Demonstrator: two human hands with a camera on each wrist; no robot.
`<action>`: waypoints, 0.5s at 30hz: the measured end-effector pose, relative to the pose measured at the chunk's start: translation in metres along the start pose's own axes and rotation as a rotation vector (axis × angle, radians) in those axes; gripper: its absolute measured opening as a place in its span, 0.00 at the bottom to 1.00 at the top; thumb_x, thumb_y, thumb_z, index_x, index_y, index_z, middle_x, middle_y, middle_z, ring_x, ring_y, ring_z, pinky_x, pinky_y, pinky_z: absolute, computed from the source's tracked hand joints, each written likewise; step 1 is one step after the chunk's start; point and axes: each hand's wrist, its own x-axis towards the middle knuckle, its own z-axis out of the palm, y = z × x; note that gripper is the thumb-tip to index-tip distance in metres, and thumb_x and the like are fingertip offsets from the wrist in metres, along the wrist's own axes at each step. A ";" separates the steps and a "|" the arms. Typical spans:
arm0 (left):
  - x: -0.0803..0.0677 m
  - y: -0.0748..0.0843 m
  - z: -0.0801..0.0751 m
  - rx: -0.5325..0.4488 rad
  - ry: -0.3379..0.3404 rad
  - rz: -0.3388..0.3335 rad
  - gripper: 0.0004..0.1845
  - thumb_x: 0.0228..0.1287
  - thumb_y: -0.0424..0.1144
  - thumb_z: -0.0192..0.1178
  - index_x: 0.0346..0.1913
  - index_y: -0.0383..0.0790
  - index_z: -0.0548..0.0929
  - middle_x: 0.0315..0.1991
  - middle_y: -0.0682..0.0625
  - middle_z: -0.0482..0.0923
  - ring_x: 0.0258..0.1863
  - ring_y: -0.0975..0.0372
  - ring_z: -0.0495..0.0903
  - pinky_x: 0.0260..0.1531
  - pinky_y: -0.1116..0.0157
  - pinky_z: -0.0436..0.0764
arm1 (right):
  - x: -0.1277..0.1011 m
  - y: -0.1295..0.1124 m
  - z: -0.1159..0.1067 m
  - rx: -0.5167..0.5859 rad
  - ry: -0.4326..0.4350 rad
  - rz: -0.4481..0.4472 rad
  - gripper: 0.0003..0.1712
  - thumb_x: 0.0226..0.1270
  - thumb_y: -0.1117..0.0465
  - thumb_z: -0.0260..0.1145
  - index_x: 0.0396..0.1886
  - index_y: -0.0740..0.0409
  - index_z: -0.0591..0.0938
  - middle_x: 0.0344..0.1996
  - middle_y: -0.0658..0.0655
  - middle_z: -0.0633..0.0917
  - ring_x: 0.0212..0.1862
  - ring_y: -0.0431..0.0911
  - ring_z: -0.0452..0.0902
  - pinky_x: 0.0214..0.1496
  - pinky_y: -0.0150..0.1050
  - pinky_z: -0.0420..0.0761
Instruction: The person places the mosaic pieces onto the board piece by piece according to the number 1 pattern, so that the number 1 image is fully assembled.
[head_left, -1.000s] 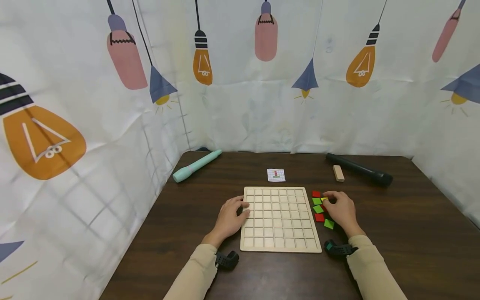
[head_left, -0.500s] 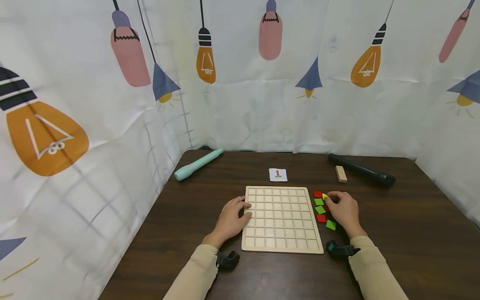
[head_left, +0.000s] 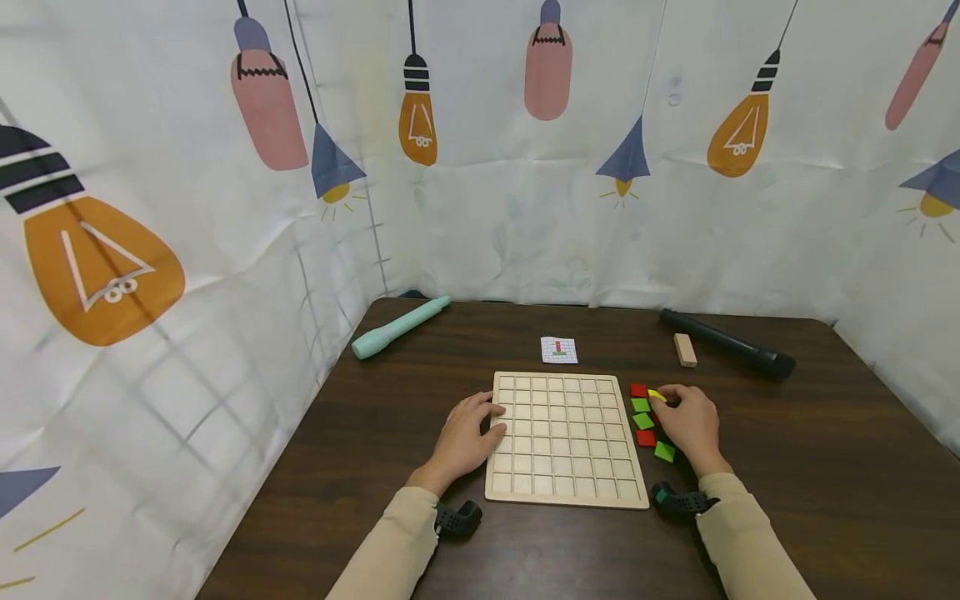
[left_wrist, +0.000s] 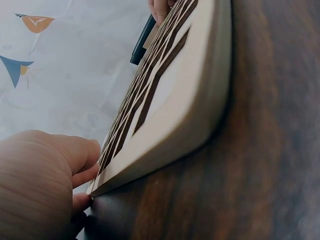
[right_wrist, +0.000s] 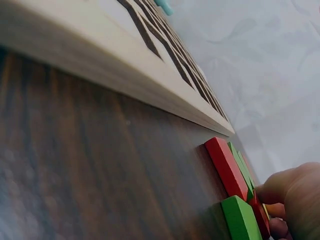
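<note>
A square wooden grid board (head_left: 566, 437) lies on the dark table in the head view. My left hand (head_left: 461, 437) rests at its left edge, thumb and forefinger on the rim. Just right of the board, my right hand (head_left: 690, 421) pinches a small yellow tile (head_left: 657, 395) between thumb and forefinger. Beside those fingertips are red tiles, one the far red tile (head_left: 638, 390), and several green tiles, one the near green tile (head_left: 664, 452). Thick red (right_wrist: 226, 167) and green (right_wrist: 241, 217) pieces show near my fingers in the right wrist view; another red piece is partly hidden by them.
Behind the board lies a small card (head_left: 558, 350) with a coloured grid pattern. A mint-green tapered tube (head_left: 401, 327) lies at the back left. At the back right are a wooden block (head_left: 685, 350) and a long black cylinder (head_left: 727, 344) with a thicker end.
The yellow tile tips up between my right fingers, then appears flatter. My left hand stays at the board's edge. The head view has shifted slightly.
</note>
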 end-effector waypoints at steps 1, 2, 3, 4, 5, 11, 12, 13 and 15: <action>0.000 0.000 0.000 -0.002 0.001 0.001 0.16 0.63 0.49 0.54 0.51 0.49 0.78 0.64 0.50 0.63 0.65 0.55 0.57 0.62 0.49 0.55 | 0.000 0.000 0.000 -0.002 -0.001 0.002 0.18 0.59 0.55 0.61 0.43 0.63 0.81 0.39 0.64 0.76 0.40 0.57 0.69 0.39 0.52 0.70; 0.000 0.000 0.000 -0.004 0.001 0.001 0.16 0.63 0.49 0.54 0.51 0.49 0.78 0.64 0.50 0.63 0.65 0.55 0.57 0.62 0.49 0.54 | 0.000 -0.001 0.000 -0.003 -0.003 0.004 0.18 0.59 0.56 0.60 0.43 0.63 0.80 0.39 0.65 0.75 0.40 0.58 0.69 0.39 0.52 0.70; 0.000 0.000 0.000 -0.006 0.001 0.001 0.16 0.63 0.49 0.54 0.51 0.49 0.78 0.64 0.50 0.63 0.65 0.55 0.57 0.62 0.49 0.54 | 0.000 -0.001 0.000 -0.004 -0.006 0.006 0.17 0.59 0.57 0.60 0.44 0.64 0.80 0.40 0.65 0.75 0.40 0.58 0.68 0.39 0.52 0.70; 0.000 0.000 0.000 -0.007 0.002 0.002 0.16 0.63 0.49 0.54 0.51 0.49 0.78 0.64 0.50 0.63 0.65 0.55 0.57 0.62 0.49 0.54 | 0.000 -0.001 0.000 -0.003 -0.008 0.009 0.17 0.59 0.57 0.59 0.44 0.64 0.80 0.40 0.65 0.74 0.41 0.58 0.68 0.39 0.52 0.70; 0.000 0.000 0.000 -0.007 0.002 0.003 0.16 0.63 0.49 0.53 0.51 0.49 0.78 0.64 0.50 0.63 0.65 0.55 0.58 0.63 0.50 0.54 | -0.001 -0.001 0.000 -0.002 -0.009 0.013 0.18 0.60 0.58 0.59 0.45 0.64 0.80 0.41 0.65 0.74 0.41 0.58 0.67 0.40 0.53 0.69; 0.000 0.000 -0.001 -0.009 0.006 0.011 0.16 0.63 0.48 0.54 0.51 0.48 0.78 0.63 0.49 0.63 0.64 0.55 0.58 0.62 0.49 0.55 | -0.001 0.000 -0.003 0.007 0.002 0.015 0.19 0.59 0.58 0.60 0.46 0.66 0.79 0.41 0.66 0.74 0.44 0.59 0.66 0.44 0.54 0.68; 0.000 0.000 -0.001 -0.008 0.007 0.011 0.16 0.63 0.48 0.54 0.51 0.48 0.78 0.63 0.49 0.63 0.64 0.55 0.58 0.62 0.49 0.55 | -0.001 0.000 -0.003 0.004 0.004 0.013 0.19 0.59 0.58 0.61 0.45 0.66 0.79 0.41 0.66 0.74 0.44 0.59 0.66 0.44 0.54 0.68; 0.000 0.000 -0.001 -0.007 0.006 0.012 0.16 0.63 0.48 0.54 0.51 0.48 0.78 0.63 0.49 0.63 0.64 0.55 0.58 0.62 0.49 0.55 | -0.001 0.000 -0.004 0.001 0.007 0.011 0.19 0.58 0.58 0.61 0.45 0.67 0.80 0.40 0.66 0.75 0.44 0.59 0.67 0.44 0.54 0.68; 0.000 0.000 0.000 -0.004 0.005 0.010 0.16 0.63 0.49 0.54 0.51 0.48 0.78 0.64 0.50 0.63 0.64 0.55 0.58 0.62 0.49 0.55 | -0.001 0.001 -0.006 -0.008 0.004 0.009 0.18 0.58 0.58 0.62 0.44 0.67 0.80 0.40 0.67 0.75 0.43 0.60 0.67 0.43 0.54 0.68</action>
